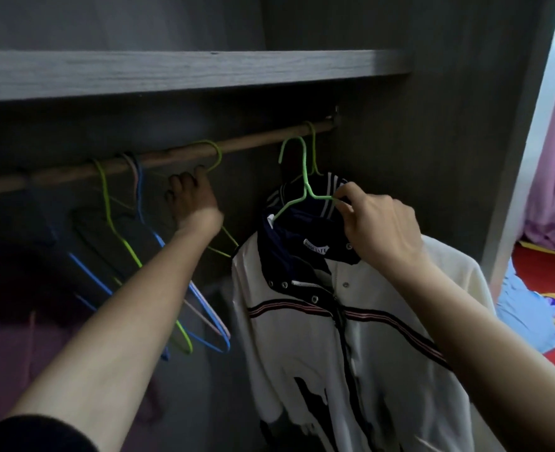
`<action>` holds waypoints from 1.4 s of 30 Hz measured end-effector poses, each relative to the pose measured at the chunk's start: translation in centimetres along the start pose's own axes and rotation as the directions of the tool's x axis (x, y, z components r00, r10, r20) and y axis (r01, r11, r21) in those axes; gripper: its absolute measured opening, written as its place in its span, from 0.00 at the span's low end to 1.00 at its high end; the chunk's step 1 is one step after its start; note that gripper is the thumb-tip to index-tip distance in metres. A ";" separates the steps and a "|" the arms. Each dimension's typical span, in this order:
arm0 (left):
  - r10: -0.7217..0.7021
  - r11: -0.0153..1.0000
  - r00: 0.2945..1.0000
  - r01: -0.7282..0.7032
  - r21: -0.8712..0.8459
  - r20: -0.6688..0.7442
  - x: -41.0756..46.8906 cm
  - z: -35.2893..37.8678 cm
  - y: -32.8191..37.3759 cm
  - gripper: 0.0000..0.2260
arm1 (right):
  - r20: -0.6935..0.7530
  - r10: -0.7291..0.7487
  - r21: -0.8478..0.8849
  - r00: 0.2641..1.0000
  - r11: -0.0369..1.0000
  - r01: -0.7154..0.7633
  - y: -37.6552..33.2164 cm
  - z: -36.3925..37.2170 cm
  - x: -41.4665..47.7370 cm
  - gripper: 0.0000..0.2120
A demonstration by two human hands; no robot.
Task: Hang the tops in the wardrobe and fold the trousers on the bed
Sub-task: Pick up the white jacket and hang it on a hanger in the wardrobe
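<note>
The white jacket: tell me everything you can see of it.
The white jacket looks glossy, with a navy collar striped white, snap studs, a dark striped band across the chest and black patches lower down. It hangs on a light-green wire hanger at the wardrobe's right end, below the rail. The right hand pinches the hanger at its collar.

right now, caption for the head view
Right hand holds green hanger with jacket by the rail; left hand grips an empty hanger
</note>
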State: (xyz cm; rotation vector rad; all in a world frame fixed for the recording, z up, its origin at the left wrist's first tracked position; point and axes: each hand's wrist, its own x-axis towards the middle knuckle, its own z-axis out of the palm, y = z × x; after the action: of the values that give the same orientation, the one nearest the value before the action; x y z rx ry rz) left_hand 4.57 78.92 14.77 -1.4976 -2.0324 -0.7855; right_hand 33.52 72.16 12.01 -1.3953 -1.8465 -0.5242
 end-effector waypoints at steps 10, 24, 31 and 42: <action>-0.066 0.997 0.997 0.068 0.035 -0.045 -0.2 -1.1 -2.5 0.23 | -0.004 -0.027 -0.069 1.000 0.997 0.026 -0.4 -1.6 0.7 0.10; -0.068 0.791 0.971 0.193 -0.580 0.231 -2.8 -2.4 -0.7 0.27 | 0.067 0.000 -0.041 0.998 0.999 0.003 -4.8 2.1 7.3 0.10; -0.019 0.809 0.984 0.120 -0.576 0.179 -4.2 -4.4 -1.8 0.23 | 0.242 -0.017 0.075 0.970 0.997 -0.001 -4.6 7.2 5.4 0.17; 0.108 0.836 0.989 -0.037 -0.547 0.097 -8.7 -9.8 -3.5 0.23 | 0.189 0.099 0.124 0.977 0.985 -0.124 -5.2 4.3 -0.4 0.27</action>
State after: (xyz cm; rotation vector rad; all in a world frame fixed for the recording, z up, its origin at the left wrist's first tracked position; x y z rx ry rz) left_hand 4.06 65.35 15.29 -1.9582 -1.9099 -1.3552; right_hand 27.30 73.22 9.55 -1.4859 -1.8948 -0.2156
